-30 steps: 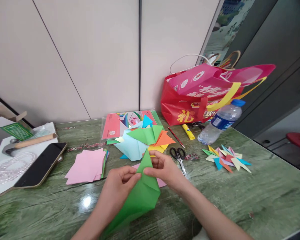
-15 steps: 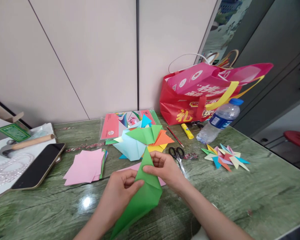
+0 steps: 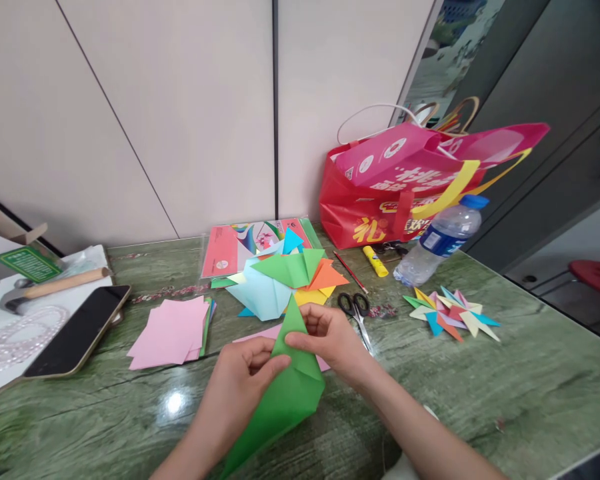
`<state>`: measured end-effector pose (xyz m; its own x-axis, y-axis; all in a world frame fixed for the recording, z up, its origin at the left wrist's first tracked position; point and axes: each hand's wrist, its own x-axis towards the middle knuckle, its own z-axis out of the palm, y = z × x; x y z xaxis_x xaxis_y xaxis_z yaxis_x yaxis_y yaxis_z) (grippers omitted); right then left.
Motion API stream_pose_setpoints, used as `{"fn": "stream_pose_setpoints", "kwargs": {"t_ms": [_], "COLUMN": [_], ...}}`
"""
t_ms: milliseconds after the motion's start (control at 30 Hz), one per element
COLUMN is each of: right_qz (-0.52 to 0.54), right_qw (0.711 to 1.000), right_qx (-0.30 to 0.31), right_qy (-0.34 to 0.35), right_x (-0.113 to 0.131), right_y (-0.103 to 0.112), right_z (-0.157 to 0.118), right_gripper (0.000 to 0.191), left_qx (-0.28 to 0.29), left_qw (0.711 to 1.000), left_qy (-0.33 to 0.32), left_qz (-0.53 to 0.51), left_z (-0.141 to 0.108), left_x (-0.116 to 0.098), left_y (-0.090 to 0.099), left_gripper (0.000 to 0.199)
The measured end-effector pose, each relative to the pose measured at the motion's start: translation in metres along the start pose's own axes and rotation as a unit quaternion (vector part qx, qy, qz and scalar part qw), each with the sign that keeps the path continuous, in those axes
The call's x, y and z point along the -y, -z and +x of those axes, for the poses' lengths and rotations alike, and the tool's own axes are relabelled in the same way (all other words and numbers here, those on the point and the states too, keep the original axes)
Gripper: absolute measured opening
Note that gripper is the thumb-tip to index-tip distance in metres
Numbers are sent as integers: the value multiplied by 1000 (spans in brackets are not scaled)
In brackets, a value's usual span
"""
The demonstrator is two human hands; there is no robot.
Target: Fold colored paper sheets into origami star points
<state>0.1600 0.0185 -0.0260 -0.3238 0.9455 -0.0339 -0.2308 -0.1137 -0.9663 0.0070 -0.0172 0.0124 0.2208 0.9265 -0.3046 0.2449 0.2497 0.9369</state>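
A green sheet of origami paper [image 3: 295,393], folded to a point at its top, is held up over the table by both hands. My left hand [image 3: 245,380] pinches its left edge, thumb on the front face. Higher up, near the pointed tip, my right hand [image 3: 330,337] grips the right edge between thumb and fingers. Part of a pink sheet [image 3: 257,333] shows on the table behind the green paper. Just beyond lies a pile of folded paper pieces [image 3: 265,293] in light blue, green, orange and yellow. Black-handled scissors [image 3: 357,312] rest right of my right hand.
Pink paper squares [image 3: 170,333] lie left, near a phone [image 3: 77,333] and a hammer [image 3: 55,287]. Rightward are a glue stick [image 3: 375,261], a pencil [image 3: 350,272], a water bottle [image 3: 440,240], a colourful paper star [image 3: 453,312] and a red bag [image 3: 360,200].
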Motion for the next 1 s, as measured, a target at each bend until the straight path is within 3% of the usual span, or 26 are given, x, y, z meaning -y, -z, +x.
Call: {"fn": "stream_pose_setpoints", "kwargs": {"t_ms": [300,600,833,1000], "right_qz": [14,33,55,74], "right_qw": [1000,999,997,995], "right_qx": [0,4,-59,-62], "right_qy": [-2,-5,22,14], "right_x": [1,3,0,-1], "right_y": [-1,-3,-1,1], "right_z": [-1,-1,2,2], "right_gripper": [21,22,24,22], "left_qx": [-18,-5,21,28], "left_qw": [1000,1000,1000,999], "left_qy": [-2,5,-18,-33], "left_qz": [-14,-7,6,-1], "left_z": [0,0,0,-1], "left_x": [6,3,3,2], "left_y": [0,1,-1,-1], "left_gripper": [14,21,25,25]}}
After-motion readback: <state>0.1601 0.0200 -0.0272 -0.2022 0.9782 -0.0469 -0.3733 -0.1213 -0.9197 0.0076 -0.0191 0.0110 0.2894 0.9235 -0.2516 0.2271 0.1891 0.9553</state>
